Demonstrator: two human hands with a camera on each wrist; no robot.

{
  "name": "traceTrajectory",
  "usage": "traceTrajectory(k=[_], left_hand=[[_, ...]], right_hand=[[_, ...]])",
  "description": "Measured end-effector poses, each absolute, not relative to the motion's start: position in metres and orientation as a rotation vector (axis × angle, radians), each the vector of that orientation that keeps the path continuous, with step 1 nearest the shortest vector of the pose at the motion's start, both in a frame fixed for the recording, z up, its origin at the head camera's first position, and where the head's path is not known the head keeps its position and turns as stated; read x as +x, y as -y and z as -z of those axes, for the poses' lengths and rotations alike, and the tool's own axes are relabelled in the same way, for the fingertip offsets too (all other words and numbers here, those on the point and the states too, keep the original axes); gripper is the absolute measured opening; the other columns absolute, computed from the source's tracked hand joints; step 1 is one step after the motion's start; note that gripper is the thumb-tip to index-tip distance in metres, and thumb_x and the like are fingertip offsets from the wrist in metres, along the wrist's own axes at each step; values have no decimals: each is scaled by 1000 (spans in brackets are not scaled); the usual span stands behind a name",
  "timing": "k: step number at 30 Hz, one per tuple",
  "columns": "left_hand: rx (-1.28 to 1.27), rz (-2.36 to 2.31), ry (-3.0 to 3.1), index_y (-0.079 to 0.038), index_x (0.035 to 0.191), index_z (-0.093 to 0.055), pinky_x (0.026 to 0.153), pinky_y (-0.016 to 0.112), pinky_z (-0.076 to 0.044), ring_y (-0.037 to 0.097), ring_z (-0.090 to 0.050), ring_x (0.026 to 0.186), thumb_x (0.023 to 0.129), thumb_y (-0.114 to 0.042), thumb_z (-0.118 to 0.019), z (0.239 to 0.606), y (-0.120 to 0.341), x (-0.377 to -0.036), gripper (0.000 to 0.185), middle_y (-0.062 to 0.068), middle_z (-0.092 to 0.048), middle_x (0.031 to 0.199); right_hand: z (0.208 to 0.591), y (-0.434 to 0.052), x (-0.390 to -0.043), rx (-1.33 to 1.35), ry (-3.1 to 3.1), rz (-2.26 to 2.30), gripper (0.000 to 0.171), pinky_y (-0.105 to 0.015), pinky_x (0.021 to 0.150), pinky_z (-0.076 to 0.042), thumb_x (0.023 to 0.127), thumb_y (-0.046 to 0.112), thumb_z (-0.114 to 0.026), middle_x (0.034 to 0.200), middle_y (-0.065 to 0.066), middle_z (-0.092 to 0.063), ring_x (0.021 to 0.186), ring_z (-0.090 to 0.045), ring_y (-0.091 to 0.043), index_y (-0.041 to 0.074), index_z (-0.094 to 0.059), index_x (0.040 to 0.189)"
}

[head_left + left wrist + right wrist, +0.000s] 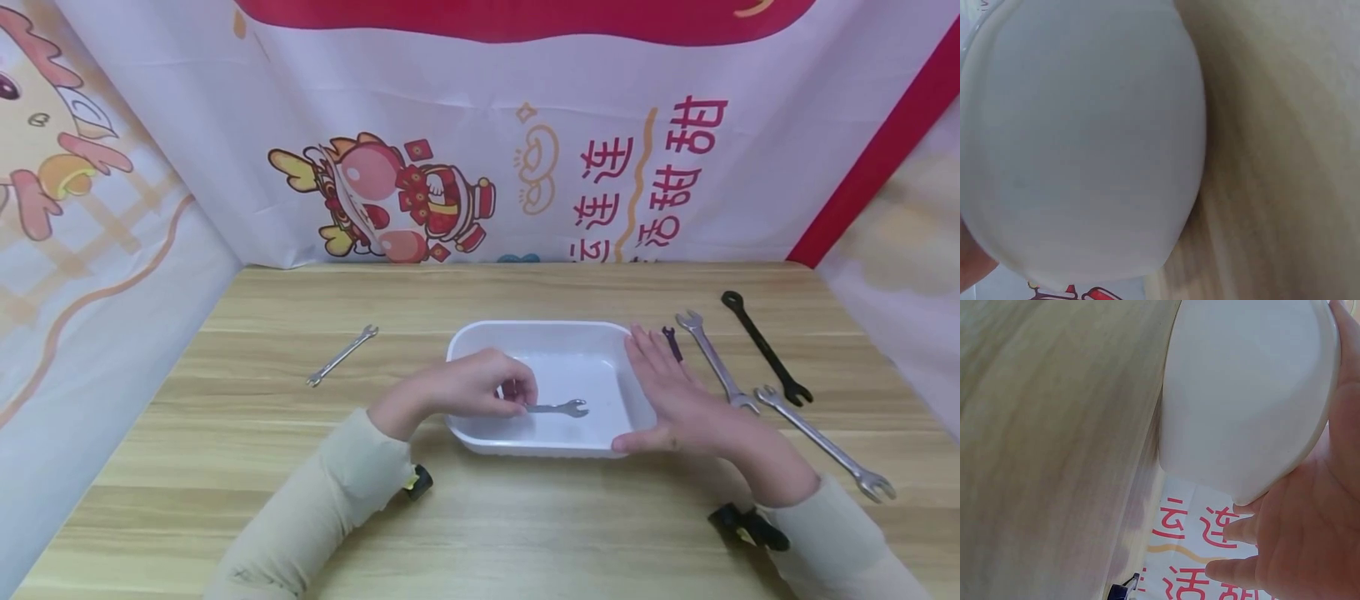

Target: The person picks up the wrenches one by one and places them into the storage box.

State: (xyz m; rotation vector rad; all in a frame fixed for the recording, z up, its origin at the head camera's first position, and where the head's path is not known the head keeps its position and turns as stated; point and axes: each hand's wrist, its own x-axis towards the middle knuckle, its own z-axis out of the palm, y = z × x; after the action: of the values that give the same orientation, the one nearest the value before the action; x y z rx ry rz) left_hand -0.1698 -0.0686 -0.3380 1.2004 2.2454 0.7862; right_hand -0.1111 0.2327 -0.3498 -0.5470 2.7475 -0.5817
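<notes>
left hand pinches small spanner inside tray; right hand flat against tray wall

head view: the left hand (pixel 468 390) has its fingers curled and pinches one end of a small silver open-ended spanner (pixel 558 407). the spanner runs out to the right of the pinch, over the floor of the white rectangular plastic tray (pixel 540 333), low in the front half. the right hand (pixel 671 392) lies with fingers straight and together, palm pressed to the tray's right wall; it holds nothing. just beyond its fingertips lies a small dark spanner (pixel 672 342). further right of that hand, on the light wooden table (pixel 225 417), lie a silver spanner (pixel 716 362), a black spanner (pixel 765 346) and a long silver spanner (pixel 821 442). well left of the pinch lies another silver spanner (pixel 341 356).

left wrist view: the tray's white outer wall (pixel 1085 144) fills most of the frame beside the table surface (pixel 1285 187). the pinch is hidden here.

right wrist view: the right hand (pixel 1310 537) rests open against the tray's rounded corner (pixel 1247 394), fingers (pixel 1235 531) extended.
</notes>
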Motion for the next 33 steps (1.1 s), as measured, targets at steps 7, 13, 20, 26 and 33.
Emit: traceTrajectory(k=[7, 13, 20, 26, 33], left_hand=[[1203, -703, -2252, -16, 95, -70, 80, 20, -52, 6, -59, 83, 93, -13, -69, 344, 62, -168, 5, -7, -66, 87], [1206, -623, -2262, -19, 95, -70, 76, 19, -50, 7, -57, 81, 93, -15, -69, 348, 57, -170, 5, -9, -64, 84], [1235, -593, -2258, -18, 91, -69, 74, 18, -48, 7, -56, 78, 91, -11, -68, 356, 53, -173, 7, -8, -63, 81], [1213, -579, -2256, -17, 91, -70, 74, 18, -49, 6, -57, 77, 91, -11, -69, 356, 52, -172, 6, -8, -64, 80], [1171, -579, -2242, -17, 89, -70, 73, 18, -48, 7, -56, 76, 91, -9, -69, 356, 52, -172, 8, -8, -64, 78]], right_hand=[[350, -233, -111, -552, -2748, 577, 139, -75, 115, -5, 70, 76, -71, 165, -8, 23, 152, 19, -38, 7, 13, 158], [350, -235, -110, -554, -2752, 573, 139, -74, 115, -5, 70, 77, -70, 165, -9, 23, 152, 19, -38, 7, 13, 158], [351, -234, -109, -550, -2753, 582, 140, -74, 115, -6, 69, 77, -70, 165, -9, 22, 152, 18, -38, 7, 12, 158], [350, -233, -109, -555, -2753, 585, 139, -75, 114, -5, 70, 77, -70, 165, -8, 23, 153, 19, -37, 7, 12, 158], [350, -233, -111, -557, -2754, 581, 140, -76, 114, -5, 69, 77, -70, 165, -9, 23, 153, 19, -38, 7, 12, 158]])
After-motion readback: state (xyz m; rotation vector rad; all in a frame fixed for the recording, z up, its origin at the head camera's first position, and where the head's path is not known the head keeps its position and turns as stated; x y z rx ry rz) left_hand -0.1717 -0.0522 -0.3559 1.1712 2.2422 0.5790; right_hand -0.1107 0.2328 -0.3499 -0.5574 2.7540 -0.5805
